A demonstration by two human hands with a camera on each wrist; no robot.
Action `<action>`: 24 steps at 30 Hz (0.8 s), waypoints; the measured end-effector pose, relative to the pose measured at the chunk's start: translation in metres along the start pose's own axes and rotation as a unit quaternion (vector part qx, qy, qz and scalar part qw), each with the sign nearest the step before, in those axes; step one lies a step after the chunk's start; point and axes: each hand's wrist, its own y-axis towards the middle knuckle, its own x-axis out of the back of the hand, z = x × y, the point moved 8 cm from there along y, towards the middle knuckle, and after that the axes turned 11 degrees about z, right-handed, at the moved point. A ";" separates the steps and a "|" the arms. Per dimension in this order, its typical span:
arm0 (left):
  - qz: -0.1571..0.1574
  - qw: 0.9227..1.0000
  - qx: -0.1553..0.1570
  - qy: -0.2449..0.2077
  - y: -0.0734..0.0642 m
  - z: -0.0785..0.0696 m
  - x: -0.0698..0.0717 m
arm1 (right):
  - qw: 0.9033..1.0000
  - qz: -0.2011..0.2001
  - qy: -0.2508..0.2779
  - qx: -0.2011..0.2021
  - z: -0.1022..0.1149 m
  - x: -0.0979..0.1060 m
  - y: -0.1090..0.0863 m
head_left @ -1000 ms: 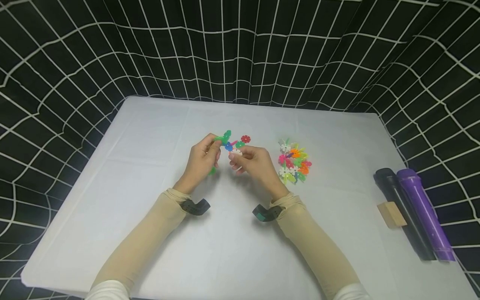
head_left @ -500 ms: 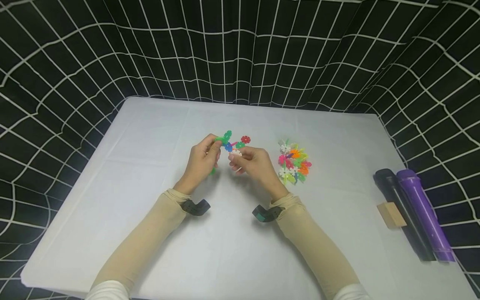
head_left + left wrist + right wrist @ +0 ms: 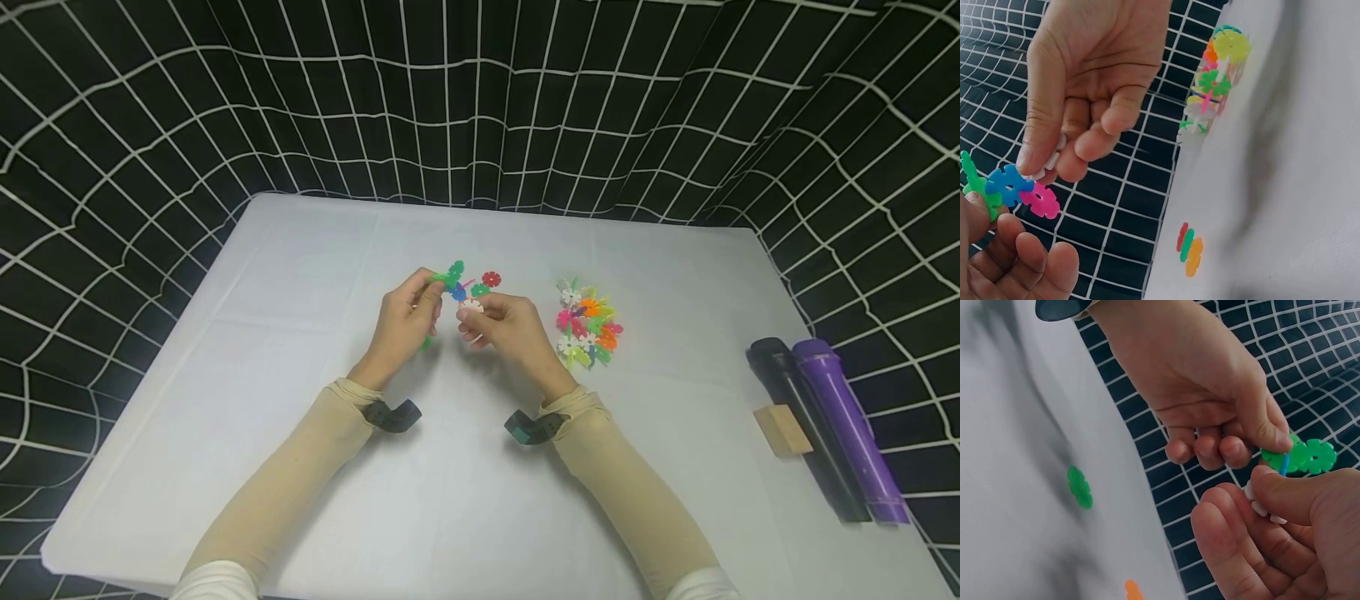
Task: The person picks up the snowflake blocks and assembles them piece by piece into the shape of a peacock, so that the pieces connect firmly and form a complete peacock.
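Observation:
My left hand [image 3: 405, 312] pinches linked plastic snowflake discs over the middle of the table. Two green discs [image 3: 1319, 456] are joined to a blue disc [image 3: 1001, 182], and a pink disc [image 3: 1041, 201] is attached to the blue one. Close by on the right, my right hand [image 3: 513, 325] pinches a white snowflake disc [image 3: 1260, 509] between thumb and fingers. The white disc is beside the blue and pink ones; whether it touches them I cannot tell. Fingers partly cover the white and green discs.
Beyond the hands lie loose red [image 3: 491, 278], green [image 3: 480, 290] and orange [image 3: 1194, 257] discs. Another green disc [image 3: 1080, 487] lies below the left hand. A mixed heap of discs [image 3: 588, 321] is to the right. Black [image 3: 810, 425] and purple [image 3: 851, 429] tubes and a wooden block [image 3: 783, 430] lie far right.
The blue and pink discs in my left hand have turned slightly. Both hands stay in nearly the same place, with the same grips.

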 end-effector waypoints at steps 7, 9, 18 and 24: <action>0.003 1.000 0.000 0.014 0.000 -0.001 -0.001 | 1.000 0.003 0.002 0.002 -0.001 0.000 0.000; 0.005 1.000 -0.002 0.016 0.000 -0.001 -0.001 | 1.000 0.003 0.000 0.004 -0.001 0.000 0.000; 0.015 0.999 -0.005 0.034 0.000 -0.002 -0.002 | 1.000 0.002 -0.005 0.011 -0.001 0.000 0.001; 0.021 0.999 -0.006 0.038 0.000 -0.002 -0.004 | 1.000 -0.001 0.006 0.004 -0.002 0.001 0.000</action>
